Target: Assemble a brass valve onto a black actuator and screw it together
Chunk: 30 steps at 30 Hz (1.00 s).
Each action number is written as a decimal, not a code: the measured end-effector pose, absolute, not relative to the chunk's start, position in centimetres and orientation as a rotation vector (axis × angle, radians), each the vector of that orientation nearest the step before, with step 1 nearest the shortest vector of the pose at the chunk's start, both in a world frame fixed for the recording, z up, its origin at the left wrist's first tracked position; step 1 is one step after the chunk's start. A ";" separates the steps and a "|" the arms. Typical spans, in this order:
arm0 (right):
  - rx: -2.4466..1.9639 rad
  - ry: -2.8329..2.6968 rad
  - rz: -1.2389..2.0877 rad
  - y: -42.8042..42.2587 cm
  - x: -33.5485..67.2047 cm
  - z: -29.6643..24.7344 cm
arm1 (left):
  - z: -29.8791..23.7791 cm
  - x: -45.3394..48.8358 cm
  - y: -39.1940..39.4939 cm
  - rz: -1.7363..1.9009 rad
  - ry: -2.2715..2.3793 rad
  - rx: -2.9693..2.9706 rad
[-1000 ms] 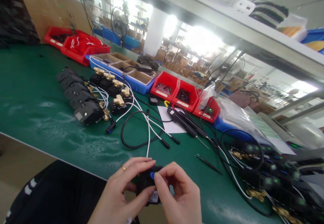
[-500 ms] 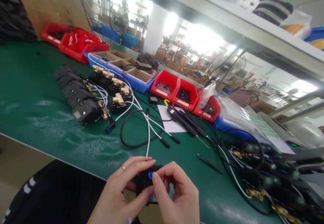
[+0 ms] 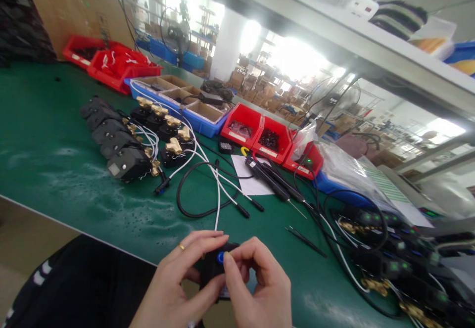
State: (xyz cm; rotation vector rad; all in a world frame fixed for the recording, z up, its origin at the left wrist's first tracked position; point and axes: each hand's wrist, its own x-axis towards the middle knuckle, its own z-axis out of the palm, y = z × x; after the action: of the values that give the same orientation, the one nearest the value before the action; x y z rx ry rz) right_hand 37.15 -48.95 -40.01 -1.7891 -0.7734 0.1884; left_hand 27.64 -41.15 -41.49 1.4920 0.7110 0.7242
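At the table's front edge, my left hand (image 3: 185,278) is wrapped round a black boxy device (image 3: 211,267), fingers over its top and thumb along its near side. A white cable (image 3: 218,209) runs from behind the device across the table. My right hand (image 3: 256,283) is closed in a pinch at a round blue part (image 3: 221,257) on the device's face, thumb and forefinger against its right edge. Much of the device is hidden by my fingers.
Black valve units with brass fittings (image 3: 128,162) stand at the left, more (image 3: 393,263) at the right. Red bins (image 3: 269,142) and a blue divided tray (image 3: 208,127) line the back. Electric screwdrivers (image 3: 272,177) and tweezers (image 3: 306,242) lie in the middle. A shelf (image 3: 334,31) hangs overhead.
Almost nothing differs. Both hands keep their hold on the device and the blue part, and the view has shifted very slightly.
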 end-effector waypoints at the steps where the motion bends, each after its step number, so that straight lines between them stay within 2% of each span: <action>1: -1.792 -0.779 0.182 -48.9 37.2 -40.0 | -41.5 27.6 -41.2 0.726 0.712 1.490; 13: -1.796 -0.821 0.166 -48.8 37.1 -40.1 | -41.2 27.7 -41.1 0.739 0.707 1.486; 23: -1.578 -0.596 0.407 -49.2 38.6 -40.8 | -42.3 27.4 -41.1 0.725 0.688 1.506; 30: -1.553 -0.635 0.358 -49.2 39.1 -42.1 | -43.0 26.9 -39.6 0.568 0.628 1.513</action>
State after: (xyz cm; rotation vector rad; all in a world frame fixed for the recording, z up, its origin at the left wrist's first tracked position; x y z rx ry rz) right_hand 39.10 -49.22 -42.08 -1.5530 -0.6354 0.3585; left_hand 26.93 -39.65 -42.99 1.5130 0.6277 0.5685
